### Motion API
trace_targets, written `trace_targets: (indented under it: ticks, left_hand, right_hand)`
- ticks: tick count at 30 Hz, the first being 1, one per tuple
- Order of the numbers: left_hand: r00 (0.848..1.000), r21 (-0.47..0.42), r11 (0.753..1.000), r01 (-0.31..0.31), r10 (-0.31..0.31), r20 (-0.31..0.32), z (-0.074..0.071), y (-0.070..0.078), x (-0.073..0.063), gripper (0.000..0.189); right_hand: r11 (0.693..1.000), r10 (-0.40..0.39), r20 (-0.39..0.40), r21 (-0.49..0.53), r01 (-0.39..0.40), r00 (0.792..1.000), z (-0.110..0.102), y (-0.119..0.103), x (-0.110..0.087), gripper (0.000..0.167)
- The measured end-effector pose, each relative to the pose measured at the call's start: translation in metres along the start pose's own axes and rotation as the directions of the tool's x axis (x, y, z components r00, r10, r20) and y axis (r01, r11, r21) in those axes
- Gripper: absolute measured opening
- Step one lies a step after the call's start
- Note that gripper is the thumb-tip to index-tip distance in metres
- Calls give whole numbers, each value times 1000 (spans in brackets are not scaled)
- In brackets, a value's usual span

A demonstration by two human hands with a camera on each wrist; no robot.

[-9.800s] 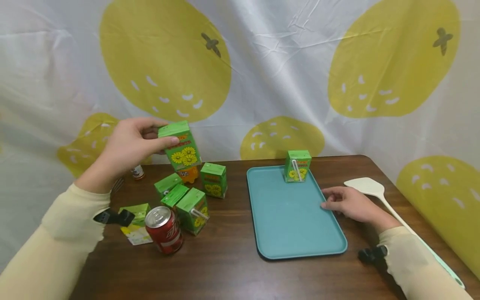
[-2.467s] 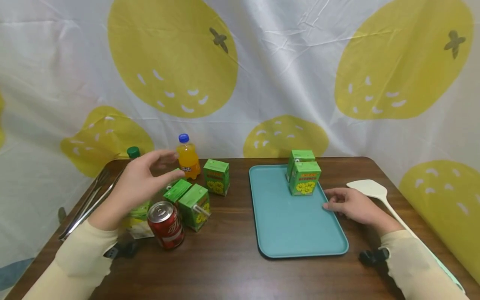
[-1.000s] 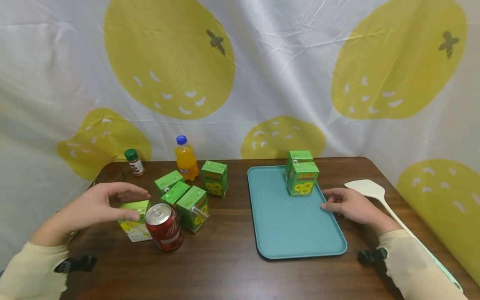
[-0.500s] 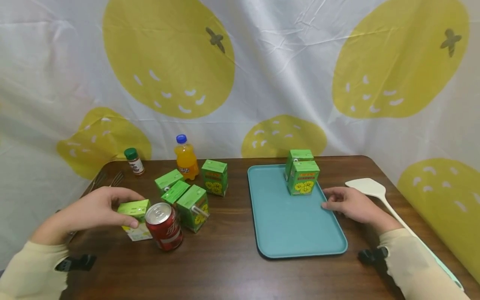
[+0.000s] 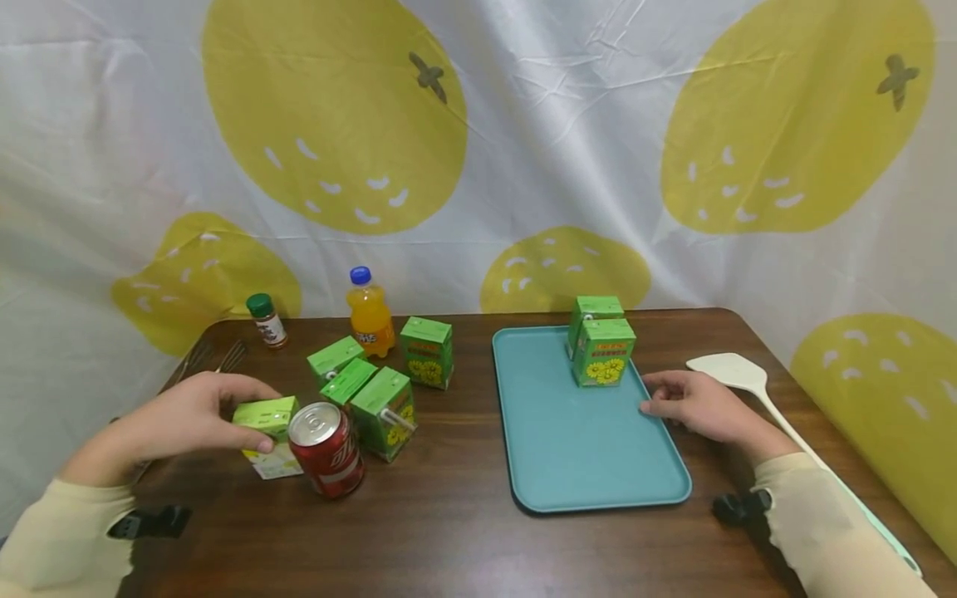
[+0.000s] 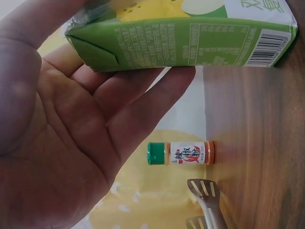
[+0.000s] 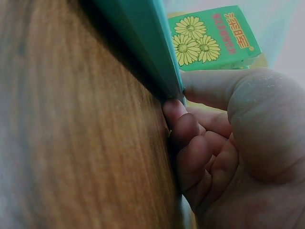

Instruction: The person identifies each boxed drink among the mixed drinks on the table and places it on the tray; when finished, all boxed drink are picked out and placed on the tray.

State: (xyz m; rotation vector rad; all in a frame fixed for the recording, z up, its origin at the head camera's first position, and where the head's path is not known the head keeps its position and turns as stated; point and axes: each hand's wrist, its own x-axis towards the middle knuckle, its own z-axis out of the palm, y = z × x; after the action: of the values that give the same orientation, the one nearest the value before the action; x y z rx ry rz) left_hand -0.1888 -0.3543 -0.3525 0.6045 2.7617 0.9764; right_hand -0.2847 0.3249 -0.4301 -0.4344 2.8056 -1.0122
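My left hand [image 5: 196, 417] grips a green, yellow and white drink carton [image 5: 267, 417] that stands on the table at the left. In the left wrist view the fingers lie along one side of this drink carton [image 6: 190, 43]. A red soda can [image 5: 327, 450] stands close to its right. My right hand [image 5: 691, 404] pinches the right rim of the blue tray [image 5: 591, 448]; in the right wrist view the thumb is on top of the rim and fingertips below it. Two green drink cartons with yellow flowers stand at the tray's back right, the nearer carton [image 5: 604, 355] partly hiding the other.
Several more green cartons [image 5: 383, 413] stand behind and right of the can. An orange soda bottle [image 5: 370, 320] and a green-capped spice jar [image 5: 267, 322] stand at the back left, near slotted metal utensils [image 5: 233, 355]. A white spatula [image 5: 736, 372] lies right of the tray.
A second flowered carton has come to stand on the tray. My left hand, then holding a carton in the air, has moved down left and taken hold of the yellow-green one. My right hand stays at the rim.
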Motion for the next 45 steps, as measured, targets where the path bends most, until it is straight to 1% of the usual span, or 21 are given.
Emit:
trace_targets:
  ticks: [7,13,17,23,27,34,40,45]
  left_hand:
    - [1000,9,1000,11,-11,-1,1,-3,0,50]
    - [1000,32,999,11,-11,-19,1,-1,0,49]
    - [999,28,999,18,-18,-26,1,1,0,48]
    - [998,64,998,27,-23,-63,0,3,-1,46]
    - [997,84,996,35,-29,-72,0,4,0,47]
    - [993,132,991,16,1,-120,1,2,2,44]
    - [987,183,982,40,-11,-159,0,-1,3,47]
    - [981,202,978,50,-10,-194,-2,-2,2,46]
  right_hand:
    - [1000,8,0,-3,-8,1000,-1,-3,1,65]
    - [1000,12,-1,-6,-12,1000,0,-2,1,65]
    - [1000,14,1,-1,-14,1000,0,-2,0,65]
    - [1000,11,2,4,-11,1000,0,-2,0,65]
    - [1000,12,1,1,-12,1000,0,-1,-1,64]
    - [1000,13,-1,-1,-13,1000,1,-1,-1,65]
    - [1000,12,2,0,-12,1000,1,0,-1,66]
    - [1000,7,0,-2,-7,1000,0,1,0,65]
